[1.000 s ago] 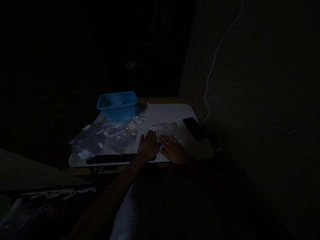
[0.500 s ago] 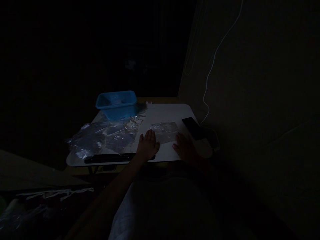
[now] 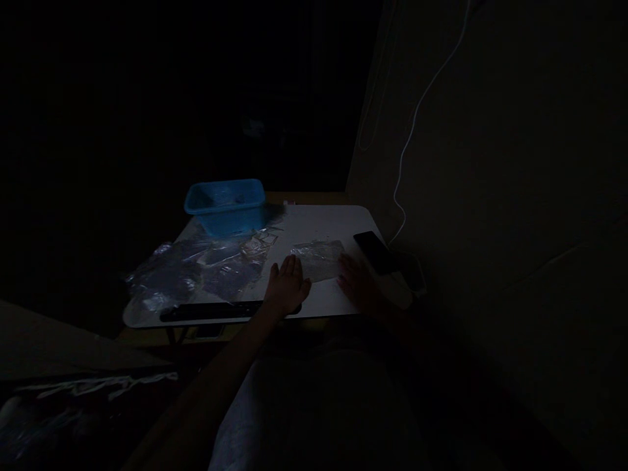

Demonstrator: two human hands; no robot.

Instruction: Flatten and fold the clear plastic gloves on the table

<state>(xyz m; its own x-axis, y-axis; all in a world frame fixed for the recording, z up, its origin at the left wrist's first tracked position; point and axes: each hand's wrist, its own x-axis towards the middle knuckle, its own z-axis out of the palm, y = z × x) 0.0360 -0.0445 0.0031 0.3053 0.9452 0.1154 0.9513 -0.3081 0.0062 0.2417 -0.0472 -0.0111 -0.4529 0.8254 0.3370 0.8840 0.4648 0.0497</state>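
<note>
A clear plastic bag (image 3: 321, 260) lies flat on the small white table (image 3: 318, 222). My left hand (image 3: 287, 282) rests palm down at the bag's left edge, its fingers stretched out. On the opposite side, my right hand (image 3: 358, 281) lies flat at the bag's right edge with the fingers extended; it is dim in the shadow. Left of my left hand spreads a loose heap of clear plastic bags (image 3: 230, 271). The room is very dark, so fine detail is lost.
A blue plastic basket (image 3: 228, 219) stands at the table's back left. A dark phone (image 3: 373, 252) lies near the right edge. A black slotted strip (image 3: 210, 311) runs along the front edge. Beside the table a white cable (image 3: 405, 150) hangs down the wall.
The whole view has shifted slightly left. My right hand has moved a little closer to the bag's right edge; my left hand stays at its left edge.
</note>
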